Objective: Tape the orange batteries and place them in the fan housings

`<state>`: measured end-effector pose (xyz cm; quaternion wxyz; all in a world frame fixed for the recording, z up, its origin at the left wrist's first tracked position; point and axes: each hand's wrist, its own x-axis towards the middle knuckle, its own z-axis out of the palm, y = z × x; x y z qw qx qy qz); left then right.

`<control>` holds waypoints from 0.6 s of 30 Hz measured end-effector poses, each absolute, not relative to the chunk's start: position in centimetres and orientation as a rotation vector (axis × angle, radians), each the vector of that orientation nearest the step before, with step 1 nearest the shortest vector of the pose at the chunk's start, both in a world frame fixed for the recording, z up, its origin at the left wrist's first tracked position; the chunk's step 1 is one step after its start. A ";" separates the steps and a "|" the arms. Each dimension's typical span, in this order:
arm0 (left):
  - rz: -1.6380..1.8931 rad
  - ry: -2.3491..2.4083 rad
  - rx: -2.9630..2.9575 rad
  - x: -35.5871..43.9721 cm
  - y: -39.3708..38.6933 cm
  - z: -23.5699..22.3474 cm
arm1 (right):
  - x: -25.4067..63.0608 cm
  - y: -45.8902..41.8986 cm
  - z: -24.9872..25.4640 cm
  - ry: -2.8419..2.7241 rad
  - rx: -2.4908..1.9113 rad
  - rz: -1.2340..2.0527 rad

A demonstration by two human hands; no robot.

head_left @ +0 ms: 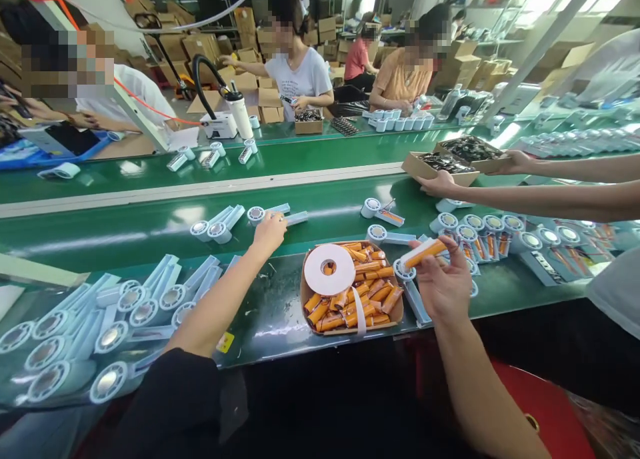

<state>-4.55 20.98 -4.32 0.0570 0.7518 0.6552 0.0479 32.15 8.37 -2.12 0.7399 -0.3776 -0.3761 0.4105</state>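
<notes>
2 hands above belt edge

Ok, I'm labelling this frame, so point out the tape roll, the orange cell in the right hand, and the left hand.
tape roll [320, 262], head view, on its white flat face.
orange cell [426, 250], head view, mid-body.
left hand [269, 232], head view, back of the hand.

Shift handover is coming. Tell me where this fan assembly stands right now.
Done, apparently: fan units with orange cells fitted lie at the right. In hand: the right hand holds an orange cell; the left hand reaches a fan unit on the green belt. Left: a row of unfilled fan housings at the left, and the tray is full of orange cells.
</notes>
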 end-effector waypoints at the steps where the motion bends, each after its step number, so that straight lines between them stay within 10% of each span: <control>1: 0.110 1.910 2.331 -3.8 21.6 -4.6 | 32.0 9.6 -1.9 -0.874 -0.837 0.899; 18: 0.149 1.501 2.225 0.9 27.7 -6.4 | 22.5 26.9 -4.6 -2.245 -1.174 0.745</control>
